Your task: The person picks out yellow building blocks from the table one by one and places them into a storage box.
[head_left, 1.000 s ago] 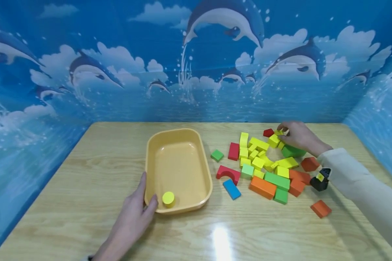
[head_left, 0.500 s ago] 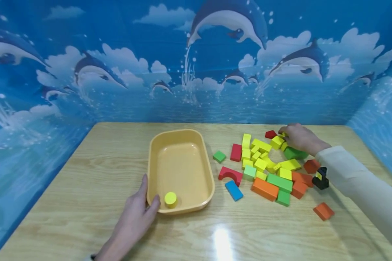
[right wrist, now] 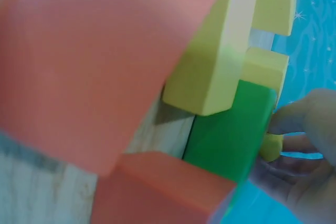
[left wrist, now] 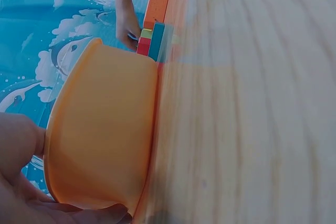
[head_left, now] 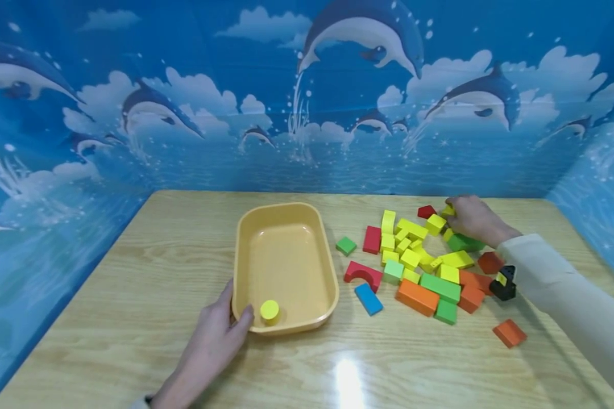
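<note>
In the head view my left hand grips the near left corner of a tan plastic tub, its thumb over the rim. The left wrist view shows that hand around the tub's end. A yellow cylinder block stands inside the tub near this corner. At the back right, my right hand pinches a small yellow block. In the right wrist view this yellow block sits between thumb and fingers, just behind a green block; its full shape is hidden.
Several yellow blocks lie clustered right of the tub. Around them are an orange block, a red arch, a blue block and a red pentagonal block. A dolphin-printed backdrop borders the table's back.
My right hand has shifted slightly to the right, with the small yellow block between its fingers. The view has turned a little left. My left hand stays on the tub.
</note>
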`<state>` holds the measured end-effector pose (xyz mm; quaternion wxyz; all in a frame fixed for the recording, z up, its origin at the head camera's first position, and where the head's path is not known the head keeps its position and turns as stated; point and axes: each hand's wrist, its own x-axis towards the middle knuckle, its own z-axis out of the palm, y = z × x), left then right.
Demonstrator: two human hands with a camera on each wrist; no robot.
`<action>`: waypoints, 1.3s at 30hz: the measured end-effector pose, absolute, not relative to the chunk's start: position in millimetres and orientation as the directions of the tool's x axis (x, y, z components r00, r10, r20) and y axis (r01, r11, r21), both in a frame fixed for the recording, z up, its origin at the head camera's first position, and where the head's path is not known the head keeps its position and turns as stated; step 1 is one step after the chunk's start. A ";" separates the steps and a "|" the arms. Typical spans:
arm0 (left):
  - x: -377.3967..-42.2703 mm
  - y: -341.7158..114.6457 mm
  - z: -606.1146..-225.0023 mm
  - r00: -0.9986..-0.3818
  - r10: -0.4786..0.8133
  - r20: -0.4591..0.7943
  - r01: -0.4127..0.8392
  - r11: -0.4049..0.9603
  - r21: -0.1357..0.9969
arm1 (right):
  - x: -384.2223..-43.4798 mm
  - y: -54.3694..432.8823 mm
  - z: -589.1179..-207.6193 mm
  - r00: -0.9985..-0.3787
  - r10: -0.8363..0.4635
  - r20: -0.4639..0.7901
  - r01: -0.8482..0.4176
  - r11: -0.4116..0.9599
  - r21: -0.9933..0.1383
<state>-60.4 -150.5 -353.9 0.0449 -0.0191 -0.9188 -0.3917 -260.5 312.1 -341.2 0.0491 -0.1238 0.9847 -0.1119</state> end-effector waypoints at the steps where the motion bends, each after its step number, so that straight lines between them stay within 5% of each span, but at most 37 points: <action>1: -60.5 -150.4 -353.7 -0.997 -0.006 0.082 0.054 0.693 0.719 | -259.6 312.3 -340.5 -0.967 -0.250 -0.057 -0.228 0.941 -0.248; 11: -60.6 -151.2 -352.1 -1.000 -0.024 0.007 -0.012 0.692 0.722 | -241.9 282.8 -333.9 -0.937 -0.262 0.230 -0.330 0.877 -0.349; 17: -59.6 -151.8 -353.4 -1.000 -0.024 0.005 -0.013 0.693 0.720 | -226.1 249.2 -327.0 -0.858 -0.409 0.313 -0.500 0.803 -0.324; 24: -60.0 -151.6 -352.9 -0.999 -0.031 0.021 -0.006 0.685 0.729 | -199.4 191.2 -305.5 -0.802 -0.553 0.225 -0.593 0.692 -0.412; 32: -60.3 -152.1 -351.8 -0.999 -0.034 -0.005 -0.027 0.699 0.715 | -175.1 125.6 -300.9 -0.656 -0.728 0.201 -0.712 0.507 -0.486; 39: -60.7 -152.3 -351.7 -0.999 -0.033 -0.017 -0.035 0.691 0.722 | -167.4 85.7 -314.9 -0.531 -0.839 0.116 -0.812 0.465 -0.352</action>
